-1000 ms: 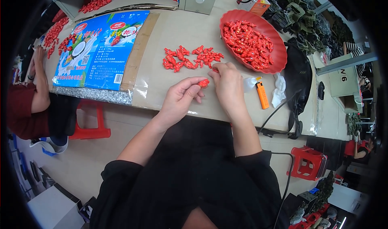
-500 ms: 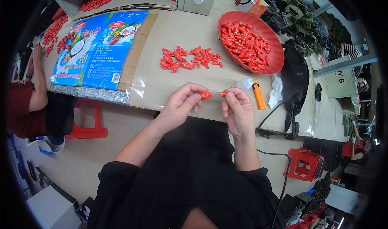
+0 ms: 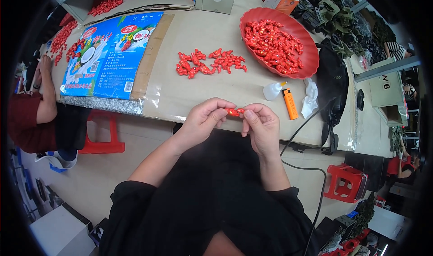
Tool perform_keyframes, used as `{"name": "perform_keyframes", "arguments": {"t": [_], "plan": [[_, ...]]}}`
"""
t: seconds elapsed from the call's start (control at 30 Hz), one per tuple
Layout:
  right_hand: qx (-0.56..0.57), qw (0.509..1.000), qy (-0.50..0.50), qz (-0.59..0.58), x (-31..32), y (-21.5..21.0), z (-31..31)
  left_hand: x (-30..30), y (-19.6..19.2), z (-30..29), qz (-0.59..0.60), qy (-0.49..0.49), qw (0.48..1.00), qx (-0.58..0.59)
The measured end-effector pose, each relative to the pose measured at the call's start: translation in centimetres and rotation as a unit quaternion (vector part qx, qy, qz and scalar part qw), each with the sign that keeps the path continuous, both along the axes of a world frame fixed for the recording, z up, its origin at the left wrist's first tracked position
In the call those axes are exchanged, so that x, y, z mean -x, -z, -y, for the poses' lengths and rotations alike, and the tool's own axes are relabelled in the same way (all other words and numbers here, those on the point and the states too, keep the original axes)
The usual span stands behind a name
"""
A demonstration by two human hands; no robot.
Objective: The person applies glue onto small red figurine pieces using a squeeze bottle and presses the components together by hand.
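A small red wrapped piece (image 3: 234,112) is pinched between the fingertips of both hands, just over the near table edge. My left hand (image 3: 205,118) grips its left end and my right hand (image 3: 260,126) grips its right end. Farther back on the table lies a loose pile of small red pieces (image 3: 208,62). A red oval tray (image 3: 311,53) heaped with more red wrapped pieces stands at the back right.
A small white squeeze bottle (image 3: 272,90), an orange lighter (image 3: 290,104) and a crumpled white wrapper (image 3: 309,98) lie right of my hands. A blue printed bag (image 3: 108,57) lies flat at left. Another person in red (image 3: 27,116) sits at the left. A black cable (image 3: 311,116) hangs off the edge.
My hands were a little apart half a second ago, each with a red bit; now they have come together on one red piece, closer to the table edge.
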State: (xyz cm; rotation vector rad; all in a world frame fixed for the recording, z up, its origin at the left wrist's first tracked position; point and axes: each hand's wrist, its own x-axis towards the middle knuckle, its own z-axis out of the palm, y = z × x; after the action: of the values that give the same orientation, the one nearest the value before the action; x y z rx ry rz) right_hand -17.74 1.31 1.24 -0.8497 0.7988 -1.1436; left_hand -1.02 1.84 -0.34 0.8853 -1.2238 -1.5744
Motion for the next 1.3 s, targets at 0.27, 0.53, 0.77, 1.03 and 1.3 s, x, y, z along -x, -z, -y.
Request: {"name": "perform_keyframes", "arguments": {"t": [0.27, 0.53, 0.77, 1.03, 1.3], "plan": [[0.085, 0.993, 0.005, -0.085, -0.1, 0.04, -0.15, -0.11, -0.09, -0.01, 0.024, -0.006, 0.999, 0.027], [0.108, 0.988, 0.0, -0.114, 0.13, 0.3, -0.05, -0.16, -0.3, -0.01, 0.042, -0.003, 0.998, 0.041], [0.115, 0.984, -0.013, -0.134, 0.32, 0.21, 0.04, -0.15, -0.21, 0.1, 0.048, -0.003, 0.997, 0.06], [0.088, 0.986, -0.02, -0.14, -0.12, 0.22, 0.06, -0.17, -0.29, 0.17, 0.049, -0.011, 0.998, 0.045], [0.024, 0.992, -0.024, -0.122, -0.23, 0.18, 0.35, -0.4, -0.71, 0.56, 0.008, 0.033, 0.999, 0.0]]}}
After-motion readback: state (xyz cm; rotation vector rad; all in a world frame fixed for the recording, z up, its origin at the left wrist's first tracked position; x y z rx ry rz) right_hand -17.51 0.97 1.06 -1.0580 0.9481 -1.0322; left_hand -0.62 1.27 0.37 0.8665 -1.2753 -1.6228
